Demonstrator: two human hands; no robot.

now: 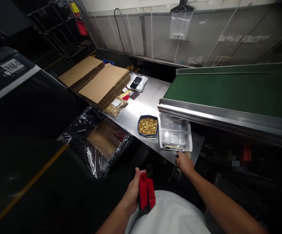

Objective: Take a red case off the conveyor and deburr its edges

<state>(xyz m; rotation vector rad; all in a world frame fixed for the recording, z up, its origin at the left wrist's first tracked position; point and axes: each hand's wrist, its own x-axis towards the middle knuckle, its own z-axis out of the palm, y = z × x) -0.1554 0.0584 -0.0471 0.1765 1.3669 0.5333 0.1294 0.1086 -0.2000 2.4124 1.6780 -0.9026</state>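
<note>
At the far left of the frame I see a dark machine housing, and right of it flat cardboard sheets stacked on the back of the steel tabletop. Below them a black plastic-wrapped bundle sticks out past the tabletop's near-left edge, crowding that side. My left hand, low in the centre, is curled around a red tool, thumb up beside it, held over my lap and clear of the tabletop. Above it, mid-frame, a blue tray of small gold parts sits just beside a clear plastic bin of bags. My right hand rests at that bin's near rim, pinching a thin dark object at the tabletop's front edge; I cannot tell what it is. The green conveyor overhangs the bin on the right. Bare steel lies open behind the tray.
</note>
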